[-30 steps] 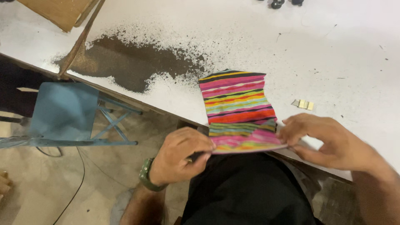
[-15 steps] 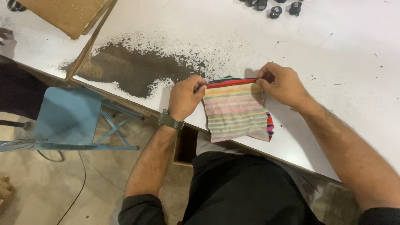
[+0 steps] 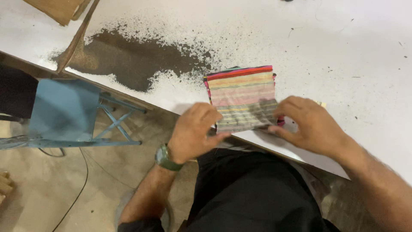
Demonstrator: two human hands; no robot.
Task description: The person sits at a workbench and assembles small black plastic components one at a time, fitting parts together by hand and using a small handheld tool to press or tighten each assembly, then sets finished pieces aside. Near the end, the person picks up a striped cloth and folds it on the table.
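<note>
Head view, looking down over the edge of a white table [image 3: 343,51]. At far left a blue metal chair [image 3: 64,111] stands on the floor beside the table, with a thin dark cable [image 3: 81,180] trailing below it; above it, on the table top, a brown board [image 3: 60,8] lies at the corner, a wooden strip [image 3: 77,38] slants down from it, and a wide patch of dark powder [image 3: 128,60] spreads toward the middle.

The left hand [image 3: 195,131], with a green watch [image 3: 165,158] at the wrist, sits at the near left corner of the striped cloth [image 3: 242,96]; its fingers are curled, but whether they pinch the corner or only rest against it cannot be told. The striped cloth lies folded into a flat rectangle on the table, its near edge close to the table's edge, its far edge just beside the powder's scattered fringe.

The right hand [image 3: 311,124] is spread, fingers bent and apart, fingertips on the near right edge of the cloth, gripping nothing; a small pale piece [image 3: 322,104] shows just behind it.

Step in hand, as judged: the folded cloth is being squared and pressed flat at its near edge; any further fold would call for both near corners held evenly so the layers do not slip. Nothing lies between hands and cloth; the powder is the nearest hazard, since a push away from the body could drag the fabric into it.
</note>
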